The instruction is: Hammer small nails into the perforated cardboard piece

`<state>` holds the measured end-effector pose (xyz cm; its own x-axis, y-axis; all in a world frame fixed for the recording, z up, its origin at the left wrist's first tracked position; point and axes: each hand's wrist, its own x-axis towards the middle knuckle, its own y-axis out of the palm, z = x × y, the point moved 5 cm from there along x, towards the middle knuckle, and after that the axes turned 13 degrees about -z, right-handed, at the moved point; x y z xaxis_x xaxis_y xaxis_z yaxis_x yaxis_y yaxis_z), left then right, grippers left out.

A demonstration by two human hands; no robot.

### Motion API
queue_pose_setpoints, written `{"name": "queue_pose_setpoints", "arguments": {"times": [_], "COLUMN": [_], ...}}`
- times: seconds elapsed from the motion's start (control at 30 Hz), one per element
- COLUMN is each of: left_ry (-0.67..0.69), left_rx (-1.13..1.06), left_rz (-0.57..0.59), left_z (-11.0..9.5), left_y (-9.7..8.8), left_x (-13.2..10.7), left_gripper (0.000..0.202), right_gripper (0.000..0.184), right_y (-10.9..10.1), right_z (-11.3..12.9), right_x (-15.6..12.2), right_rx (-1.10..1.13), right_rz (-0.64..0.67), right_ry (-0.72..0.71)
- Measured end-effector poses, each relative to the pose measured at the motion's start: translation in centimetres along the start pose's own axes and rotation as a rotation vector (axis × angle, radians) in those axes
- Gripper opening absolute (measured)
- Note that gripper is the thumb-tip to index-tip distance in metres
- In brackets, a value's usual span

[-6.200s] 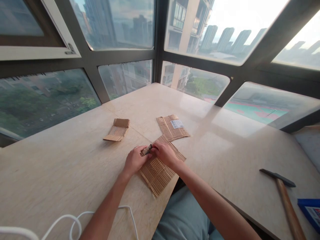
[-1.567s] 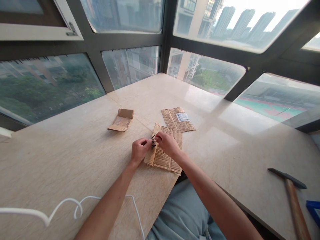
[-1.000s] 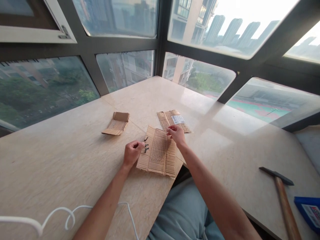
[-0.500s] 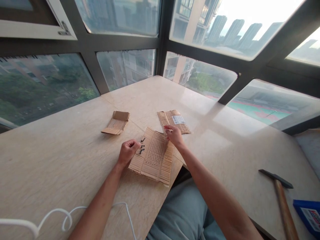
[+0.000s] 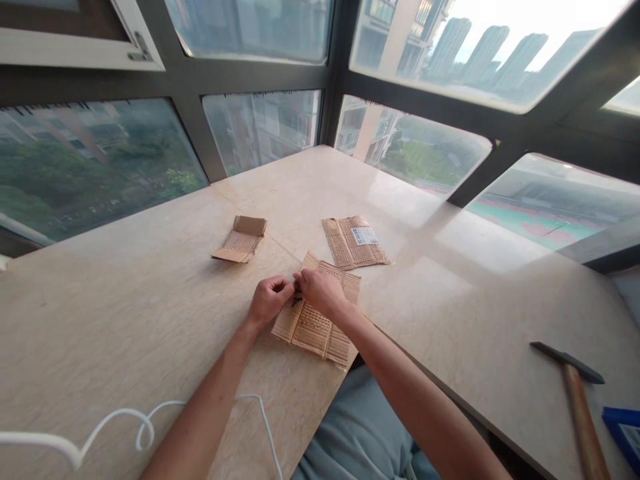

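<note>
Head view: a folded cardboard piece (image 5: 240, 239) lay on the worktop (image 5: 125, 300). The left hand (image 5: 270, 301), fingers curled narrow with any hold hidden, met a perforated cardboard sheet (image 5: 311, 330). On that sat small dark pieces (image 5: 297, 299). The right hand (image 5: 321, 291) had just crossed leftward to them, seemingly for handling; its grip was impossible to tell.
</note>
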<state>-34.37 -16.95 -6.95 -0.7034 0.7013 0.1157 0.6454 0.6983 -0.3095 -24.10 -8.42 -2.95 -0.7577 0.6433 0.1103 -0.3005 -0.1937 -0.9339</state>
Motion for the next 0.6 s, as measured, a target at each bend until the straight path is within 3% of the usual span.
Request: {"name": "queue_pose_setpoints", "arguments": {"times": [0.2,0.37,0.47,0.6], "left_ry": [-0.004,-0.017,-0.020,-0.004], "left_rx": [-0.024,-0.010,0.012,0.013], "left_rz": [-0.014,-0.032,-0.102,-0.135], "left_z": [-0.2,0.0,0.2,0.1], "left_y": [-0.3,-0.3,-0.7,-0.9], "left_x": [0.0,-0.1,0.0,-0.1], "left_gripper": [0.029,0.028,0.026,0.026], "right_gripper": [0.025,0.028,0.028,0.023], "right_y": [-0.3,-1.1,-2.8,-5.2], "right_z": [-0.9,-1.3,-1.7,-3.8], "right_x": [-0.4,-0.6,-0.1,1.0], "right_rx": [0.027,-0.021,0.009,0.099], "right_rz": [-0.083,-0.076,-0.139,-0.220], "right_ry": [-0.183,-0.359,-0.348,-0.207]}}
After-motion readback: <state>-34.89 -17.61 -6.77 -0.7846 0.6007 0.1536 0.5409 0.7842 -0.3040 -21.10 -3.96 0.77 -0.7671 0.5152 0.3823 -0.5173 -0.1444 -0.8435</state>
